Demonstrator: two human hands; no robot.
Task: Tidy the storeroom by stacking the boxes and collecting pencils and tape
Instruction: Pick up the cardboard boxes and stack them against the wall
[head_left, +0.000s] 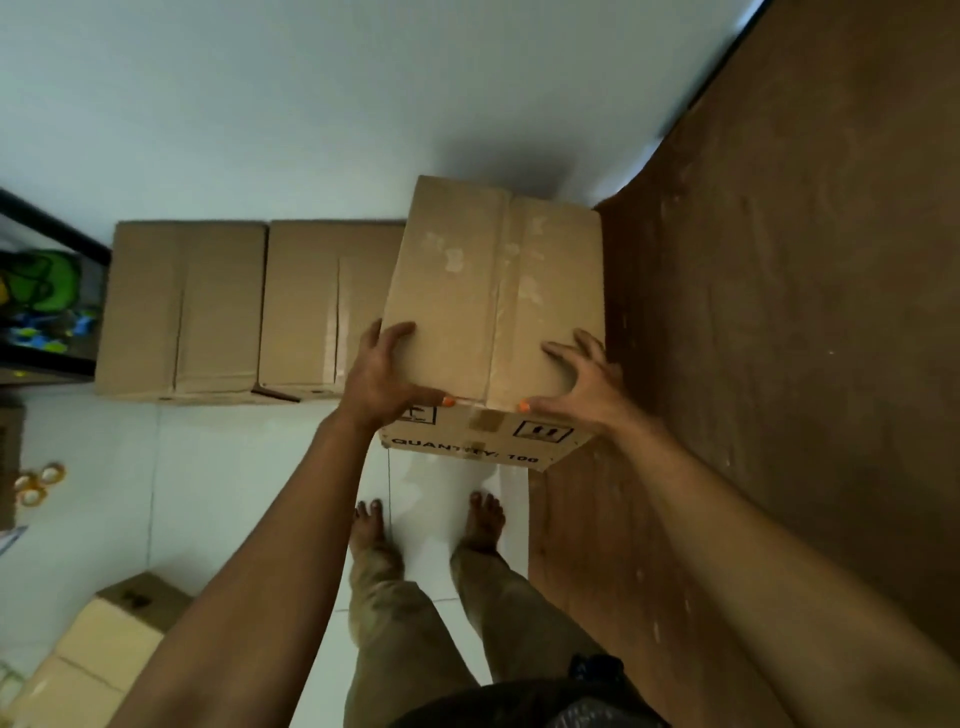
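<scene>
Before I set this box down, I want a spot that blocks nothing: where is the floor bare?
Bare white floor lies between the two boxes by the wall, the tape rolls at left and your feet. The left edge is crowded: tape rolls, then more boxes lower down. Both hands, left hand and right hand, grip the carried box.

Both hands (384, 374) on cardboard box (493, 291)

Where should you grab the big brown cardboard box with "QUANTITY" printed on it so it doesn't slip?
Take the big brown cardboard box by its two near top corners, one hand from each side. Its top is wide, flat and taped shut, with no handles, so the edges are the only hold. The left hand and right hand do this now, fingers spread on top, thumbs on the printed front.
</scene>
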